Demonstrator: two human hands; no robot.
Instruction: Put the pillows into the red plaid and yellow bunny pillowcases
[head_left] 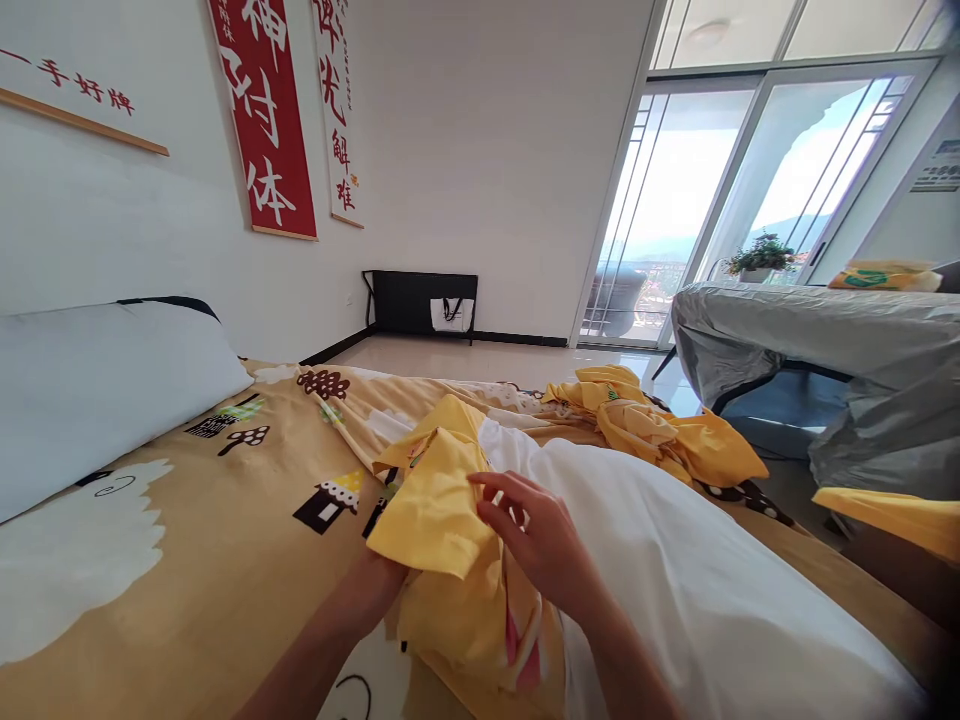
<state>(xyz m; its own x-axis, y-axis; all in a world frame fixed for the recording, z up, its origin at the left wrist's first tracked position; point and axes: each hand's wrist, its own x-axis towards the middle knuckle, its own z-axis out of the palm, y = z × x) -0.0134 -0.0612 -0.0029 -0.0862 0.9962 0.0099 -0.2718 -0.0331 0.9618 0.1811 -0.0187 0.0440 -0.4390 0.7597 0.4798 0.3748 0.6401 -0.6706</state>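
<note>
A bunched yellow cloth cover (pixel 435 500) with printed figures and a bit of pink rises in front of me on the bed. My left hand (pixel 379 585) is at its lower left edge, gripping it, with the fingers hidden under the fold. On the other side, my right hand (pixel 536 535) pinches the cover's edge with thumb and index finger, the other fingers curled. A white quilt (pixel 660 540) spreads to the right, running up against the yellow cover and passing beneath my right forearm.
A tan printed bedsheet (pixel 255 540) lies under everything, with a white pillow (pixel 97 380) at left. More crumpled yellow cloth (pixel 652 425) lies at the bed's far edge. Beyond stand a plastic-covered table (pixel 825 310), a blue chair (pixel 780 405) and a black folded frame (pixel 405 300) against the wall.
</note>
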